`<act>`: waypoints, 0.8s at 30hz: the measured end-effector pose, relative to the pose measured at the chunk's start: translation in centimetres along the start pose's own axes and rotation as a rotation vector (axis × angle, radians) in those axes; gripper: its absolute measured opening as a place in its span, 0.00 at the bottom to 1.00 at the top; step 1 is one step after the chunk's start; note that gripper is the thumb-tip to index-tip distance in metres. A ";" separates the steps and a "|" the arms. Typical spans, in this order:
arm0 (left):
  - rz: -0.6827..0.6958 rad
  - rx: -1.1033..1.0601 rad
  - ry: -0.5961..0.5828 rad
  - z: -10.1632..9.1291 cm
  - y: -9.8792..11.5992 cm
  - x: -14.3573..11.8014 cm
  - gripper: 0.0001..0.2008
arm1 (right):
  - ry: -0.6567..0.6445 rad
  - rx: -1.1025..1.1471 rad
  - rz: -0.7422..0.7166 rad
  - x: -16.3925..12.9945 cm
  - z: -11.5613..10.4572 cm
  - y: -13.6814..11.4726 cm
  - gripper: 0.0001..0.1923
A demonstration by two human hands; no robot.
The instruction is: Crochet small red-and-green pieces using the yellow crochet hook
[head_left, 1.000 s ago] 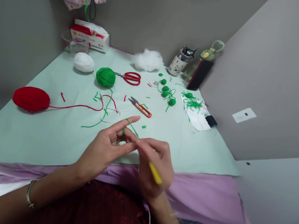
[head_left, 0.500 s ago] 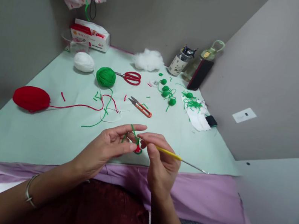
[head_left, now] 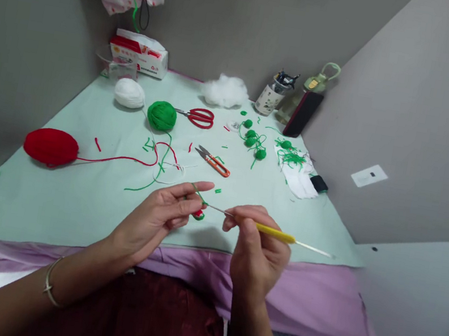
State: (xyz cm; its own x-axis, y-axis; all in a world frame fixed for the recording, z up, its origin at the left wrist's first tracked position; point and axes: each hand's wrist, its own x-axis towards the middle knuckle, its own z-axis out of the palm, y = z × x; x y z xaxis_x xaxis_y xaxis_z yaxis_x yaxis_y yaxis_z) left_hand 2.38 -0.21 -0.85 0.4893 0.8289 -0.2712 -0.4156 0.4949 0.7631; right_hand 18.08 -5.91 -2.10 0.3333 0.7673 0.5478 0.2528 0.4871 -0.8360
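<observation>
Between the thumb and fingers of my left hand [head_left: 167,213] is pinched a small red and green crochet piece [head_left: 198,214]. Green yarn runs over my raised left index finger. My right hand [head_left: 260,248] grips a crochet hook [head_left: 276,233] by its yellow handle. The hook's thin metal tip points left and meets the green yarn beside the piece; whether it sits inside a loop is too small to tell. The hook's other metal end sticks out to the right. Both hands are above the table's front edge.
Beyond my hands lie orange thread snips [head_left: 213,161], red-handled scissors [head_left: 200,118], and balls of red [head_left: 51,147], green [head_left: 161,115] and white yarn [head_left: 129,93]. Small green crocheted balls [head_left: 260,154], white stuffing [head_left: 225,91], a pen holder [head_left: 268,98] and a phone [head_left: 303,114] stand farther back.
My right hand has moved right with the crochet hook, away from my left hand. My left hand and the crochet piece have shifted slightly left. The view has shifted a little.
</observation>
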 end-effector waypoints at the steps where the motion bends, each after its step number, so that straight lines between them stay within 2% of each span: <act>1: 0.048 0.028 0.026 0.2 -0.1 -0.1 0.19 | -0.014 0.004 0.020 -0.1 0.2 0.1 0.12; 3: 0.111 0.048 0.057 0.7 -0.3 -0.3 0.24 | -0.066 -0.131 -0.054 -0.5 0.7 0.5 0.13; 4: 0.109 0.033 0.056 0.9 -0.4 -0.4 0.25 | -0.071 -0.237 -0.142 -0.8 0.9 0.8 0.15; 6: 0.024 -0.019 0.017 1.1 -0.5 -0.5 0.25 | -0.019 -0.350 -0.306 -1.3 1.0 1.2 0.18; 7: -0.036 -0.043 -0.007 1.0 -0.5 -0.5 0.24 | -0.013 -0.338 -0.303 -1.3 0.9 1.2 0.18; 9: -0.108 -0.053 -0.039 0.7 -0.3 -0.4 0.20 | 0.009 -0.210 -0.181 -1.0 0.5 1.1 0.15; 10: -0.098 -0.036 -0.036 0.5 -0.2 -0.3 0.18 | 0.035 -0.115 -0.097 -0.7 0.2 0.9 0.13; 12: -0.016 0.025 -0.011 0.2 0.0 -0.3 0.17 | 0.048 0.058 0.037 0.0 -0.1 0.5 0.10; 15: 0.060 0.100 -0.029 0.1 -0.1 -0.4 0.19 | -0.033 0.142 0.087 0.6 0.2 0.2 0.08; 19: 0.075 0.109 -0.028 0.4 -0.4 -0.4 0.19 | -0.110 0.007 -0.045 0.1 1.0 0.3 0.12; 22: 0.084 0.060 0.018 0.6 -0.5 -0.1 0.18 | -0.138 -0.233 -0.232 -0.7 1.1 0.5 0.19; 24: 0.036 -0.004 0.002 0.5 -0.4 0.0 0.19 | -0.136 -0.383 -0.331 -1.0 0.8 0.6 0.21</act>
State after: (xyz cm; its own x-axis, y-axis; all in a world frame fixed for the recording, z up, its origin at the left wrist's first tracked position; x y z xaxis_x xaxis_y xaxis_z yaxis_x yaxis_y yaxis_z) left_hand 2.92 -0.50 -0.88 0.4726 0.8466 -0.2447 -0.4359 0.4659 0.7700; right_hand 17.10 -6.09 -3.15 0.0651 0.6576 0.7505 0.6472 0.5447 -0.5334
